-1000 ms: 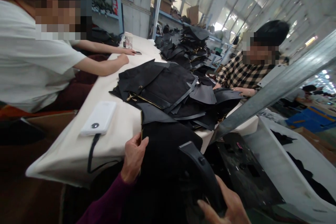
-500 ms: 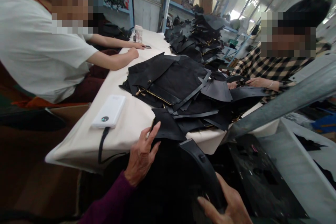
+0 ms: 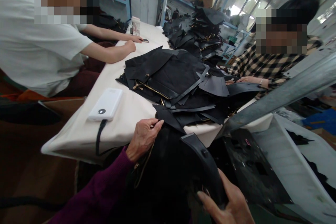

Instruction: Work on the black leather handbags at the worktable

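Note:
My left hand (image 3: 143, 138), in a purple sleeve, pinches the near edge of a black leather bag piece (image 3: 168, 161) at the table's front edge. A gold zipper strip (image 3: 143, 168) hangs below that hand. My right hand (image 3: 227, 204) at the bottom grips a curved black strap (image 3: 204, 164) of the same piece. A pile of black leather pieces (image 3: 178, 84) with gold trim covers the middle of the white table (image 3: 123, 122).
A white power bank (image 3: 105, 104) with a black cable lies on the table's left. One person in a white shirt (image 3: 39, 52) sits left, another in a checked shirt (image 3: 262, 66) right. A taller leather stack (image 3: 202, 29) stands behind. A grey metal beam (image 3: 278, 94) slants at right.
My left hand's fingers, spread half a second ago, have closed onto the edge of the black piece. The view has shifted slightly. My right hand keeps its hold on the strap.

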Demonstrator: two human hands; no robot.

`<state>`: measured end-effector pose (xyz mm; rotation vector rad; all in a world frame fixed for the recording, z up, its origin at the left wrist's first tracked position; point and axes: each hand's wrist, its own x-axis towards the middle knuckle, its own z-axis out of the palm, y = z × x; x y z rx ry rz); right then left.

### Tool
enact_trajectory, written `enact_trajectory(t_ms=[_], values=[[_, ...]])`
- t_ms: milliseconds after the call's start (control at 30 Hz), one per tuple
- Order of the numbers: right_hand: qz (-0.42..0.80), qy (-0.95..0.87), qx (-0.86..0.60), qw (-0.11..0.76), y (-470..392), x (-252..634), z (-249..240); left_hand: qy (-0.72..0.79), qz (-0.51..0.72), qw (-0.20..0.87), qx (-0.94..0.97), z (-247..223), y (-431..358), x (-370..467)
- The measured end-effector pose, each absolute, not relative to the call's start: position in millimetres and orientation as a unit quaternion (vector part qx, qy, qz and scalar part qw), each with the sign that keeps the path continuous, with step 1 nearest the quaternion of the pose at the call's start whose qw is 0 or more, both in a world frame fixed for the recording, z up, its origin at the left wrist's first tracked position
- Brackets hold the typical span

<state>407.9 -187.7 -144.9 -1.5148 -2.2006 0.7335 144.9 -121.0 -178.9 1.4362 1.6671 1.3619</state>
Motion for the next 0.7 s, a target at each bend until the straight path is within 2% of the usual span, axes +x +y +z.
enact_trajectory(t_ms=[333,567,700], values=[[0.392,-0.738,-0.521,0.173,-186.0,378.1,-142.4,0.573,0.500,0.339,0.554,-179.2,-140.8,154.3],[0.372,-0.728,-0.538,0.205,-170.5,369.5,-125.7,0.538,0.505,0.407,0.539,-191.0,-154.4,161.0],[0.361,-0.740,-0.537,0.184,-175.3,378.6,-127.9,0.556,0.512,0.412,0.510,-197.5,-154.9,158.7]])
